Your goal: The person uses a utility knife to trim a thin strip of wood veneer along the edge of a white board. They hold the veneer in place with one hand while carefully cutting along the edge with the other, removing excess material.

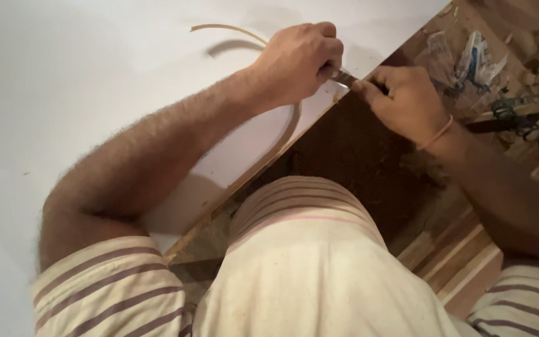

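A large white laminated board (95, 75) fills the left and top. My left hand (297, 59) is closed around a metal blade tool (344, 78) at the board's edge (319, 118). My right hand (407, 100) meets it from the right, fingertips pinching at the blade tip on the same edge. A thin tan strip of edge trim (229, 27) curls up off the board behind my left hand, and another length (288, 134) bends along the board near the edge.
Below the board's edge lies dark floor (357, 156) with wood planks (456, 249) at the lower right. Scraps, plastic wrappers (469, 59) and scissors-like tools (519, 118) clutter the upper right. My striped shirt fills the bottom.
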